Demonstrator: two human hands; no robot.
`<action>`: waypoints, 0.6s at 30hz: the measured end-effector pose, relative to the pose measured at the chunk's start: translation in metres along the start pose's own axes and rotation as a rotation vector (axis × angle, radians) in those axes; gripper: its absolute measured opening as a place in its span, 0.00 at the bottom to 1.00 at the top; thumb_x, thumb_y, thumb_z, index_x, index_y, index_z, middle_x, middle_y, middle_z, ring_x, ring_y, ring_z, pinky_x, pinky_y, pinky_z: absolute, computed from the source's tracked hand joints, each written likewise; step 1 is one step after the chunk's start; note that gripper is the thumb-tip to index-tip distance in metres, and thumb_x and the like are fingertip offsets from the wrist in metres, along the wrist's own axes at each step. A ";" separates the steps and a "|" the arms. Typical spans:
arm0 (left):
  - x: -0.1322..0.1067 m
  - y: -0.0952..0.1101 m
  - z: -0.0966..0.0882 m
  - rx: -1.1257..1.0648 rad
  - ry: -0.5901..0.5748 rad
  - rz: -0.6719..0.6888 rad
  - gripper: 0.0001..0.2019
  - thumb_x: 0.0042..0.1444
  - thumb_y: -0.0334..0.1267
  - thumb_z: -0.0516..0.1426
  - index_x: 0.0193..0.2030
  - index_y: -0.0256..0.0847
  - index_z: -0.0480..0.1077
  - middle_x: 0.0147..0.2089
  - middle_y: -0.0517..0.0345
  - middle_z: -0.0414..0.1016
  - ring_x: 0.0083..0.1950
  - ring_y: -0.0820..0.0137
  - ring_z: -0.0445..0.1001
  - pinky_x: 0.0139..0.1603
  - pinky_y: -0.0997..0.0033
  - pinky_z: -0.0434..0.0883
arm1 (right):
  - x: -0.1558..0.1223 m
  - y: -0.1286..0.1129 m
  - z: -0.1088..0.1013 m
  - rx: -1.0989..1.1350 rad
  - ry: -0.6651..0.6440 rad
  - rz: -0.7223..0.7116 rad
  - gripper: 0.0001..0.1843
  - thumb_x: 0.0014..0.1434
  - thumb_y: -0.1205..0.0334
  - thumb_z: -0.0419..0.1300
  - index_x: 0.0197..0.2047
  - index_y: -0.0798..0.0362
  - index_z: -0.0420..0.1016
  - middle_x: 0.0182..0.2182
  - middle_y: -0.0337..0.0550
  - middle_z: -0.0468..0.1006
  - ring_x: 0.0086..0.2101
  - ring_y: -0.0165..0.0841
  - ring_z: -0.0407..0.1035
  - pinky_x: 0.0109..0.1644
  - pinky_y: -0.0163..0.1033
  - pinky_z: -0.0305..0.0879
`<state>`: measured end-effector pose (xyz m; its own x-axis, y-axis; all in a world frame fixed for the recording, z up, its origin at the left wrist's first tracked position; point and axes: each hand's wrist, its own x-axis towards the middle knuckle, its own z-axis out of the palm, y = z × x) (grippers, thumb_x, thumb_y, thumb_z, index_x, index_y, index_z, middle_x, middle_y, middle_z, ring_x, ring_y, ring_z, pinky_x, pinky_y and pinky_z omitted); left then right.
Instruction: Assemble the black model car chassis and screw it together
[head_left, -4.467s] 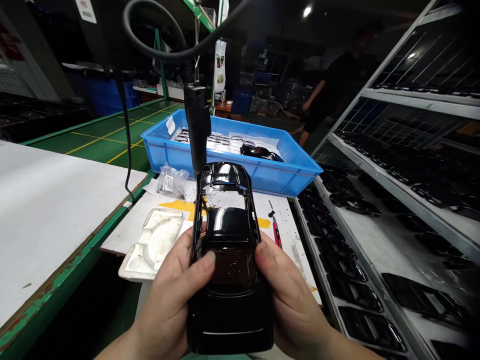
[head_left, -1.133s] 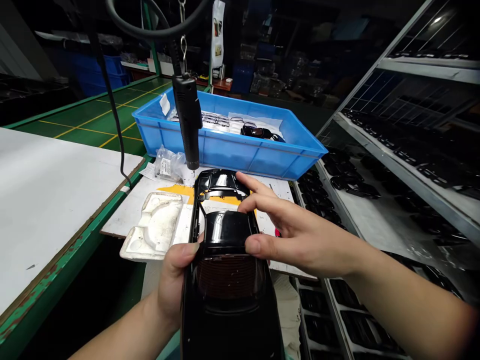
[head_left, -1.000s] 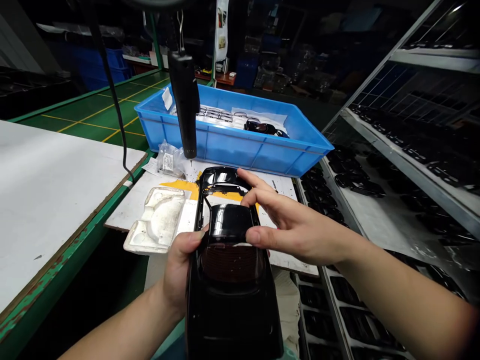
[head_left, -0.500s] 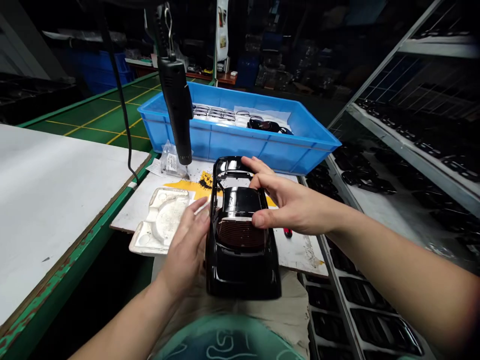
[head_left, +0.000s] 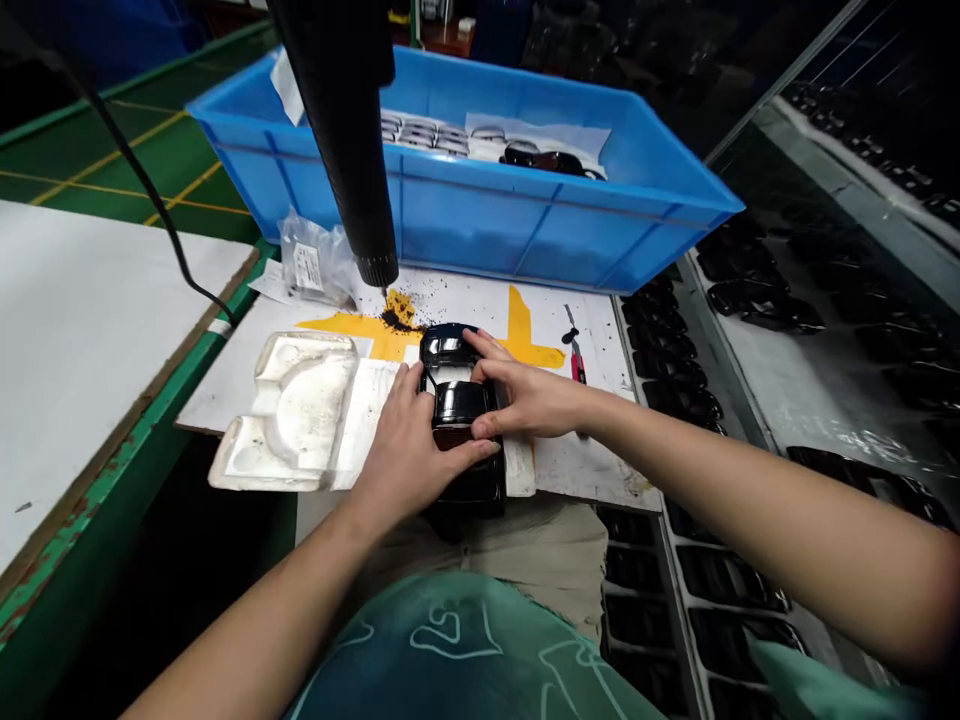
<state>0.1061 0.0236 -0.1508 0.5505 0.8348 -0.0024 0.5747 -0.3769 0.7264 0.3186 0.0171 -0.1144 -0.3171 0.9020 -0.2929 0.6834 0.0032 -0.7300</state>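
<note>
A glossy black model car body [head_left: 457, 405] sits between my hands, its open window frames facing up, over the near part of a white work board [head_left: 577, 460]. My left hand [head_left: 412, 445] wraps its near left side, with the fingers across the rear. My right hand [head_left: 525, 395] presses on the roof from the right. I cannot tell whether the car touches the board. Just above it hangs the tip of a black electric screwdriver [head_left: 349, 150], over a patch of dark debris [head_left: 399, 312] on yellow tape [head_left: 525, 340].
A blue plastic crate [head_left: 525, 235] holding black parts stands behind the board. A white foam tray [head_left: 292, 410] lies to the left, and a small red tool [head_left: 577, 362] to the right. Shelves with black car parts [head_left: 675, 400] line the right side.
The car has moved down and away from me, from close to my view to over the board. My right hand has come back onto the roof, and the view has tilted downward.
</note>
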 end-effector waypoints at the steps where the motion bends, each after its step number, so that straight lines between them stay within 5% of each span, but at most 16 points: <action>1: 0.001 -0.001 0.000 -0.018 -0.021 -0.013 0.33 0.49 0.60 0.64 0.52 0.36 0.68 0.75 0.39 0.43 0.77 0.49 0.40 0.75 0.46 0.48 | 0.002 -0.003 -0.003 -0.029 -0.030 0.031 0.31 0.47 0.39 0.70 0.44 0.53 0.70 0.73 0.52 0.29 0.70 0.43 0.18 0.73 0.53 0.28; 7: 0.001 -0.001 -0.001 -0.142 -0.080 -0.088 0.28 0.52 0.61 0.62 0.47 0.39 0.69 0.77 0.45 0.38 0.76 0.52 0.46 0.73 0.47 0.53 | 0.018 -0.029 -0.022 -0.319 -0.271 0.184 0.34 0.49 0.39 0.68 0.52 0.54 0.74 0.73 0.46 0.25 0.70 0.52 0.19 0.73 0.59 0.34; 18: 0.001 -0.002 -0.001 -0.137 -0.100 -0.110 0.23 0.54 0.58 0.60 0.46 0.41 0.69 0.77 0.49 0.38 0.76 0.55 0.47 0.74 0.49 0.53 | 0.028 -0.047 -0.019 -0.373 -0.346 0.340 0.31 0.49 0.44 0.70 0.50 0.55 0.75 0.72 0.43 0.20 0.69 0.53 0.17 0.74 0.57 0.33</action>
<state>0.1044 0.0254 -0.1516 0.5505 0.8212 -0.1501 0.5508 -0.2222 0.8045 0.2900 0.0508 -0.0765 -0.1928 0.6865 -0.7011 0.9484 -0.0530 -0.3127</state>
